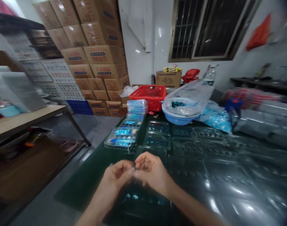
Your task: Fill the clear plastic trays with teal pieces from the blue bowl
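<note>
My left hand and my right hand meet above the near edge of the dark green table. Both pinch together at the fingertips on a tiny dark item that I cannot make out. Below the hands lies a clear plastic blister tray with a few small blue parts in it. More clear trays cover the table beyond. Filled trays with blue parts sit to the left of them.
A stack of clear filled packs, a red basket and a blue basin under a plastic bag stand at the table's far end. Cardboard boxes are piled against the back wall. A wooden table stands at left.
</note>
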Demonstrator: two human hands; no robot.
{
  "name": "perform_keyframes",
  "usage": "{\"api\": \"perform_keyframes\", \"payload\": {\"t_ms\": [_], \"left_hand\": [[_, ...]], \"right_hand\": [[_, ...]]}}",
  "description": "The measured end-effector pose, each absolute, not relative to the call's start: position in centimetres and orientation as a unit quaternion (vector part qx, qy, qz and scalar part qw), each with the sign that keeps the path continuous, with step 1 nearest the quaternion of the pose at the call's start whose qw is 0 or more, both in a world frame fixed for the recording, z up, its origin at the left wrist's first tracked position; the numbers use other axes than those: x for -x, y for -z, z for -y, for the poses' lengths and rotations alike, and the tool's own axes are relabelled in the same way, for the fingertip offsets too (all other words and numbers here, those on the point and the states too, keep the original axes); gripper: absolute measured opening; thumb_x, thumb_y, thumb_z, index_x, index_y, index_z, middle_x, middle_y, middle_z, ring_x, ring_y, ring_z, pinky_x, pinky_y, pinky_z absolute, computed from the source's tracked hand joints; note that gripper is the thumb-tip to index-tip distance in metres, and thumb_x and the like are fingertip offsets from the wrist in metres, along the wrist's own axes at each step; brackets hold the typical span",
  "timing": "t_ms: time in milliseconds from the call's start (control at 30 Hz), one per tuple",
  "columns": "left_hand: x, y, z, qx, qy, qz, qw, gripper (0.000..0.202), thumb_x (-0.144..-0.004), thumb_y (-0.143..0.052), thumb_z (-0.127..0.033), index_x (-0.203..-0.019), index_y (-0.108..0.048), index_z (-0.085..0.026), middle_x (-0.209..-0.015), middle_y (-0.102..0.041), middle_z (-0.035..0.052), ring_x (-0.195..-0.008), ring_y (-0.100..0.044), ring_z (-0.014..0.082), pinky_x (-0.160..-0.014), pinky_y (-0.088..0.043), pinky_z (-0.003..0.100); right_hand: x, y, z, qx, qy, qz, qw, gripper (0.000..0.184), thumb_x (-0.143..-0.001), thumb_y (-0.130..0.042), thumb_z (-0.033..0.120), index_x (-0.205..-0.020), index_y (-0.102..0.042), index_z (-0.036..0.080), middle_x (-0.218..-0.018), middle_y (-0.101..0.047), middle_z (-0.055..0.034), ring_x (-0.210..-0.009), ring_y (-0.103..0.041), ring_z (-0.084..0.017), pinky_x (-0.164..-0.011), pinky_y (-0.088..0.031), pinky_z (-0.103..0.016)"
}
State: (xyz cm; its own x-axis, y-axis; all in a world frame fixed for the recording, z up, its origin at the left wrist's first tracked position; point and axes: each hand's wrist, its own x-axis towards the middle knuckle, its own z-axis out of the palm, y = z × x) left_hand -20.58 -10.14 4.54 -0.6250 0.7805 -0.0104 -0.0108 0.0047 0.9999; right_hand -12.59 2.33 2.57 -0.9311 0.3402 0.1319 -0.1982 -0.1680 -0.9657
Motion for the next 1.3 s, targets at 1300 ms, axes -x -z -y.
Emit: {"api": "perform_keyframes", "payload": {"t_ms": [1300], "left_hand": [[16.7,-4.6,0.2,-0.278,-0.691,-0.418,0.52,0.028,-0.07,-0.06,-0.017,-0.097,-0.052,-0.019,-0.083,-0.058,0.0035,-0.051,-0.044,0.0047,-0.046,-0.032,0.017]], "right_hand": [[4.6,-3.6,-7.7,0.161,-0.432,0.79,0.404,0.016,-0.076,-0.049,0.015,-0.09,-0.052,0.02,-0.075,-0.052,-0.0001,-0.065,-0.051,-0.011,-0.06,-0.043,-0.023]]}}
